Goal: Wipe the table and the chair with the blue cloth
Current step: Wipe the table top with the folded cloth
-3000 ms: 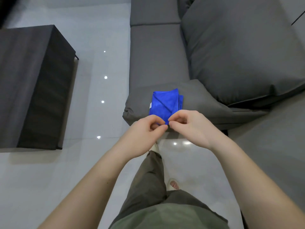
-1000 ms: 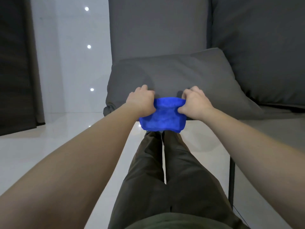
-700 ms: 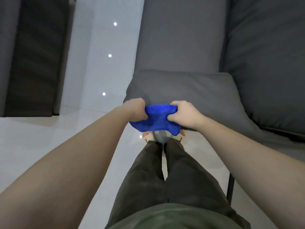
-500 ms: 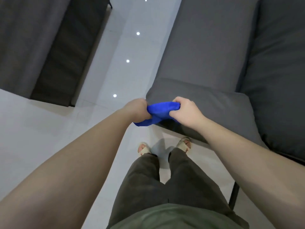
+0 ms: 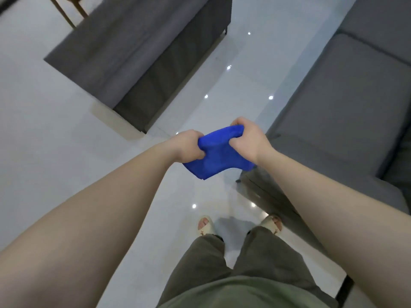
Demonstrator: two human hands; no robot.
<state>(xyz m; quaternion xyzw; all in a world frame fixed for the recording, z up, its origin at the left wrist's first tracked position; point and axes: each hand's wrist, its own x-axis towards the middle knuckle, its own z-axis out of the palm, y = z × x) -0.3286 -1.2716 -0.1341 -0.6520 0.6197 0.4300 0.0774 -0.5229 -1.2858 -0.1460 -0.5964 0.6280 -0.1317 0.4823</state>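
The blue cloth [image 5: 219,155] hangs folded in the air between both hands, above the white floor. My left hand [image 5: 189,146] grips its left edge with curled fingers. My right hand [image 5: 248,141] grips its upper right edge the same way. The dark grey low table [image 5: 124,52] stands at the upper left, apart from the cloth. The grey upholstered seat [image 5: 347,121] lies to the right, its front edge just beside my right hand.
Glossy white floor tiles [image 5: 55,152] run between table and seat. Wooden legs [image 5: 66,12] show at the top left behind the table. My feet in pale sandals [image 5: 205,225] stand below the cloth, close to the seat's dark base.
Both hands lifted the cloth off the grey cushion and carried it away from the seat. The view swung left, bringing the table closer to centre.
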